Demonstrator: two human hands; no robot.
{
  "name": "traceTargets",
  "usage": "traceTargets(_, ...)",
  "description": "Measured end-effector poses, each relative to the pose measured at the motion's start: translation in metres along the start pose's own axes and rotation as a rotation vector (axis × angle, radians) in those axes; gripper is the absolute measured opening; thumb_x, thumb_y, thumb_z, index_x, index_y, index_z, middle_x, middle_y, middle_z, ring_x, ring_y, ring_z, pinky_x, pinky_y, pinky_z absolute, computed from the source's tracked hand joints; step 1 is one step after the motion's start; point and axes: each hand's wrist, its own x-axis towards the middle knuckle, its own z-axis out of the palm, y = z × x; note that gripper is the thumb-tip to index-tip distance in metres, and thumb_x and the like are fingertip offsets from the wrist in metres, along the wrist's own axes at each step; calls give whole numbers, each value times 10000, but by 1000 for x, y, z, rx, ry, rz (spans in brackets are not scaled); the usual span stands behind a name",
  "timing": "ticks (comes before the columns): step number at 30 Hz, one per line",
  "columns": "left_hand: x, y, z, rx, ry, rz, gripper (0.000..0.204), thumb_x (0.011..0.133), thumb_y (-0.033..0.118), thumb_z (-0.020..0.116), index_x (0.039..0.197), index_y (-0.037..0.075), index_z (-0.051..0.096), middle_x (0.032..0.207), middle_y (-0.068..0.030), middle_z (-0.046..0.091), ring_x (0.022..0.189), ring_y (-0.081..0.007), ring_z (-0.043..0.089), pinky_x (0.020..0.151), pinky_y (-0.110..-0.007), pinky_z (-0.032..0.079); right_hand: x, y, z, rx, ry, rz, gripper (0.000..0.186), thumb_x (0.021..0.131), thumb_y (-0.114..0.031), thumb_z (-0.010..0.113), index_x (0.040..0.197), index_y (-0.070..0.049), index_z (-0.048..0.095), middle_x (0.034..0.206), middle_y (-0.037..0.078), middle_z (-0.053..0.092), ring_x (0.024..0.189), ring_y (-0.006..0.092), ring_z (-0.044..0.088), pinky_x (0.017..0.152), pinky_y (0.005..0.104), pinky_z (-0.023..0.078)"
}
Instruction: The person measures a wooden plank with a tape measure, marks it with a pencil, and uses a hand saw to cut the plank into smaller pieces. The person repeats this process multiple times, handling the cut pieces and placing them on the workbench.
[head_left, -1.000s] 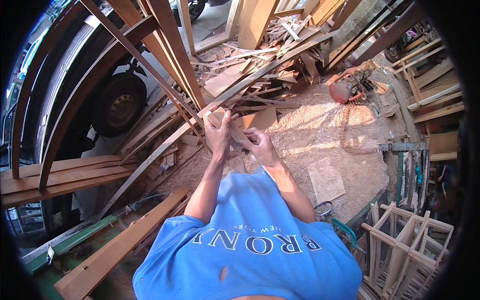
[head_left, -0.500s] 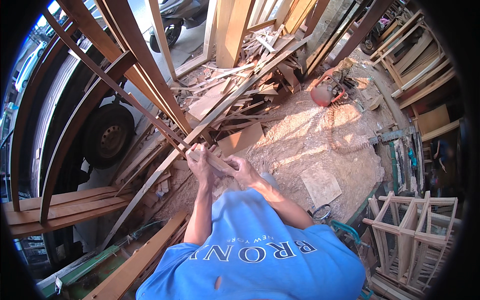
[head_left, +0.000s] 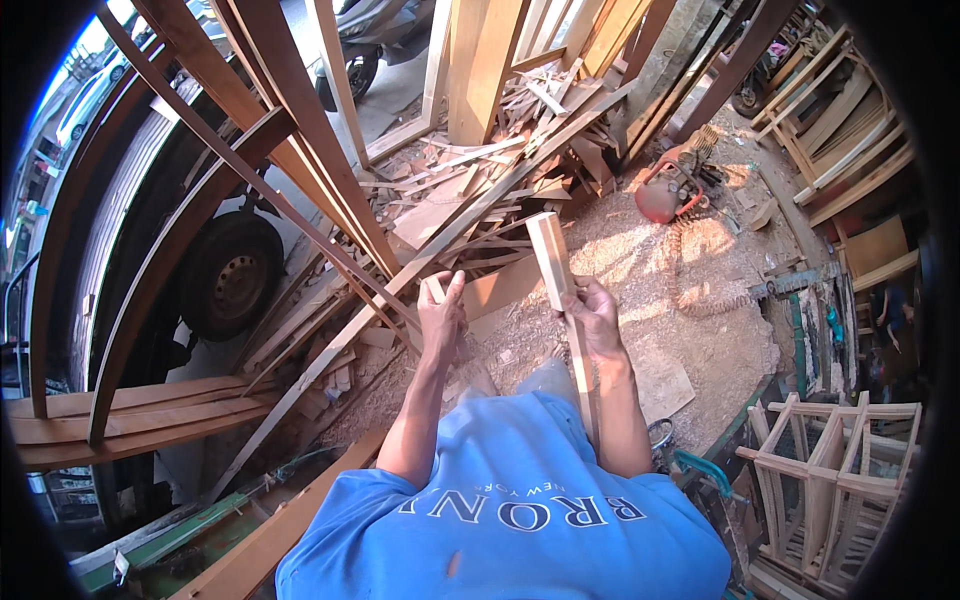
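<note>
My right hand [head_left: 594, 318] is closed around a long, pale wooden strip [head_left: 549, 255]. The strip's wide end points away from me, and its narrower length runs back along my forearm toward my shirt. To the left and apart from it, my left hand [head_left: 441, 318] is pinching a small wooden block [head_left: 435, 288], most of it hidden by fingers and palm. Both hands are held in front of my body, over a floor covered in sawdust.
A scrap pile [head_left: 440, 205] with a long plank [head_left: 470, 213] across it lies ahead. Tall boards [head_left: 320, 140] and a wheel [head_left: 232, 275] are at left. A red compressor-like machine [head_left: 657, 200] stands ahead right; a wooden frame [head_left: 825, 455] sits near right.
My hands were close together on one wooden piece. They have moved apart: the right has gone right with the strip turned lengthwise, while the left keeps a small block.
</note>
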Motion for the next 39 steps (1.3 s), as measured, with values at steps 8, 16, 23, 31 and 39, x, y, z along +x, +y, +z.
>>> traceTargets(8,-47,-63,44,-205,-499,-355,377,886,11,492,1257,42,437,1103,-103,545,1007,-209,580,896,-362,506,-85,20,-51,-207,285,1,336,879,-88,722,1160,24,576,934,139,692,779,143,654,662,297,544)
traceTargets(16,-138,-108,158,92,-989,-634,350,956,75,594,1294,42,507,1060,-61,603,969,-183,641,803,-349,575,-245,11,-72,-555,994,-174,337,898,-150,720,1158,31,605,1027,163,698,1017,221,680,849,333,548)
traceTargets(23,-270,-173,247,783,-1717,-45,352,913,142,637,1225,-15,599,836,-70,658,768,-127,623,683,-310,511,-437,17,-104,-85,1460,-512,334,901,-114,732,1163,5,564,1070,92,673,918,131,641,769,301,533)
traceTargets(31,-442,-339,337,708,-2204,980,529,879,-15,528,1396,-19,413,1196,-278,608,963,-470,626,781,-507,546,-588,44,-144,89,1838,-569,317,906,-50,698,1178,9,545,997,92,665,848,126,633,737,280,534)
traceTargets(39,-499,-422,387,817,-2120,1172,510,856,18,518,1361,76,479,1269,-226,538,1015,-435,609,838,-524,511,-647,27,-151,-31,1929,-647,306,915,-68,695,1166,24,545,972,87,663,874,127,626,763,281,514)
